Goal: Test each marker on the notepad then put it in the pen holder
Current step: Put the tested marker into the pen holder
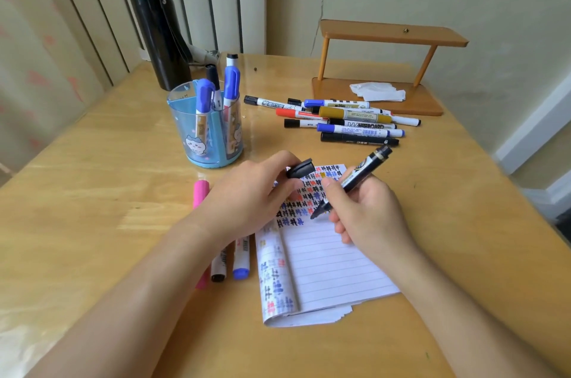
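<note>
My right hand (pixel 364 210) grips an uncapped black marker (pixel 361 175), its tip down on the lined notepad (pixel 327 257) beside rows of coloured test marks. My left hand (pixel 247 195) pinches the marker's black cap (pixel 300 168) just above the pad's top left corner. The blue see-through pen holder (pixel 205 133) stands behind my left hand with several markers upright in it. A pile of several capped markers (pixel 346 118) lies beyond the pad.
A pink marker (pixel 200 192), a black-capped marker (pixel 218 269) and a blue-capped marker (pixel 241 263) lie left of the pad, partly under my left forearm. A black flask (pixel 154 22) stands at the back left. A small wooden shelf (pixel 386 68) with crumpled plastic stands at the back right.
</note>
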